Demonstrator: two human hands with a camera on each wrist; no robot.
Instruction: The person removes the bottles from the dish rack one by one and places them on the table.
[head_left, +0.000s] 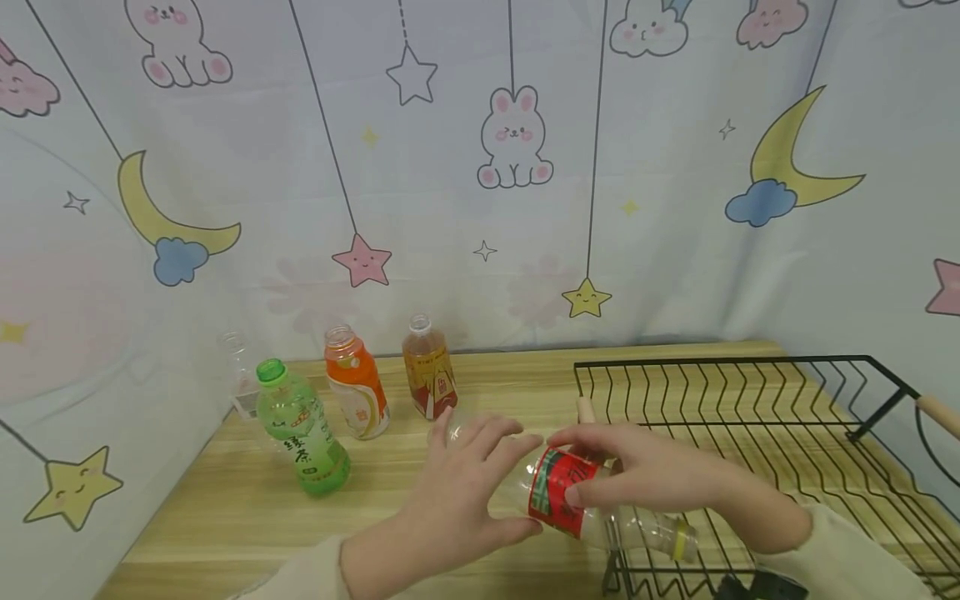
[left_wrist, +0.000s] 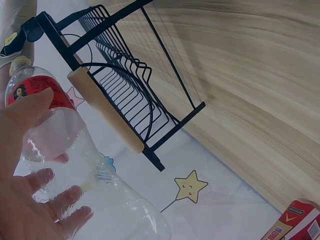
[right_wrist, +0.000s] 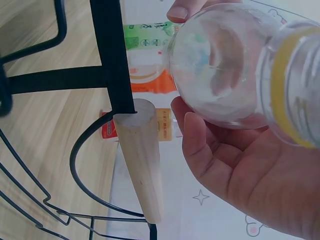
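A clear plastic bottle with a red label (head_left: pixel 564 492) and a yellow neck ring lies sideways in the air, its neck pointing right over the rack's near left corner. My right hand (head_left: pixel 652 471) grips it at the label, thumb on the near side. The left hand (head_left: pixel 457 492) is around the body toward the base, fingers spread over the far side and thumb below; it hides much of the base. Seen from the left wrist, that thumb overlaps the red label (left_wrist: pixel 42 90). The capless neck (right_wrist: pixel 295 85) looms close in the right wrist view.
A black wire dish rack (head_left: pixel 705 425) with wooden handles (right_wrist: pixel 140 160) stands at the right. On the left of the wooden table (head_left: pixel 202 517) are a green bottle (head_left: pixel 300 433), an orange-labelled bottle (head_left: pixel 358 392), an amber-labelled bottle (head_left: pixel 429 371) and a clear bottle (head_left: pixel 243 383). A patterned curtain hangs behind.
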